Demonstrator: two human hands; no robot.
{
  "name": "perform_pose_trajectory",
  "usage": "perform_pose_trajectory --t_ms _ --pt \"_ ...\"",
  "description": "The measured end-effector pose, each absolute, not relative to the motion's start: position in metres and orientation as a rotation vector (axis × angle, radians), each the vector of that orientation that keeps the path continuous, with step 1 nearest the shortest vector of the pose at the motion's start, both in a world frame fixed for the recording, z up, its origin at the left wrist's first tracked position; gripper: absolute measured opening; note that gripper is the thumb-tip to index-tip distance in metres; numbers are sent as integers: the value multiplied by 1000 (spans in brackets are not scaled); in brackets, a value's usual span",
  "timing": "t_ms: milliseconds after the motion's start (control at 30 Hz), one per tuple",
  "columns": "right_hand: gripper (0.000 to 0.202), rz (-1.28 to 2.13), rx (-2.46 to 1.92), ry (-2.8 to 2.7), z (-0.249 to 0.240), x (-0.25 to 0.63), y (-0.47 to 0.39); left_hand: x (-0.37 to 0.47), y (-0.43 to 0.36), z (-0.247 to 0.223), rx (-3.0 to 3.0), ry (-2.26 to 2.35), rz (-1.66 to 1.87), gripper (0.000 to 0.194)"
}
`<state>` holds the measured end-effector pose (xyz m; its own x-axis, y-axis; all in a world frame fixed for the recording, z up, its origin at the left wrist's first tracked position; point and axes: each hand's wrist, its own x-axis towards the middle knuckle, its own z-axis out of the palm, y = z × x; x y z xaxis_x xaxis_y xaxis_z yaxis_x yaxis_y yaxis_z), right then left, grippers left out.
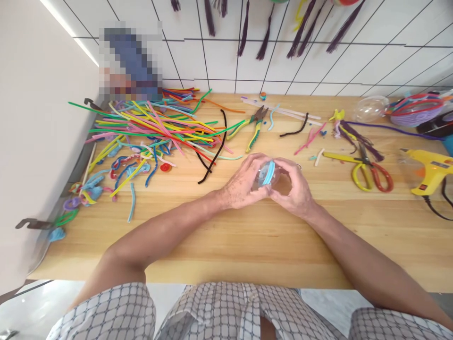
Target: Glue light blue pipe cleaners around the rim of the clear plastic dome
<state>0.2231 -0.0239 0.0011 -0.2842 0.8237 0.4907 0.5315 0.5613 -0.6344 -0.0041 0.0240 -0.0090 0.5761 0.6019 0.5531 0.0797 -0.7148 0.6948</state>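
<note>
Well, the blue band (269, 173) already seems to circle the clear ball (262, 174), which the left hand (243, 185) and right hand (296, 188) cup together in front of the pliers (258, 118); pipe cleaners (159, 123) heaped left of the pliers look unused.

Clear ball with blue band (269, 173): partly covered by left hand (246, 184) and right hand (295, 188); inside unclear.
Pipe-cleaner pile (166, 127): strands overlap, many ends buried.
Upper-left patch (130, 61): pixelated, content unreadable.
Purple tassels (264, 45): tops cut off by top edge.
Yellow glue gun (429, 169): rear cut off at right edge.
Black object (433, 124): cropped by right edge, kind unclear.
Blue scrap (323, 133): too small to identify.
Checked shirt (215, 311): cropped at bottom.
</note>
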Motion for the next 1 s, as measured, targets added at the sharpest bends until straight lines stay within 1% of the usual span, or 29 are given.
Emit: perform_pose_trajectory --t_ms 200,267,367,433,533,700,1000 --pt "75 479 -1095 -1939 1 224 -25 -5 21 -6 2016 547 1022 68" --pt "77 507 -1108 -1922 1 224 -25 -4 20 -2 1805 592 981 69" --pt "81 550 -1080 -1865 0 224 -26 -1 26 5 1252 628 930 69" --pt "81 563 -1072 -1827 -1 225 -27 -1 33 11 880 576 867 56" --pt "73 574 -1106 -1798 1 225 -27 -6 43 20 567 479 745 44" --pt "69 532 -1107 -1824 4 224 -28 -14 49 26 425 482 688 45" --pt "66 360 -1052 -1929 4 220 -27 -12 47 23 523 493 680 47"
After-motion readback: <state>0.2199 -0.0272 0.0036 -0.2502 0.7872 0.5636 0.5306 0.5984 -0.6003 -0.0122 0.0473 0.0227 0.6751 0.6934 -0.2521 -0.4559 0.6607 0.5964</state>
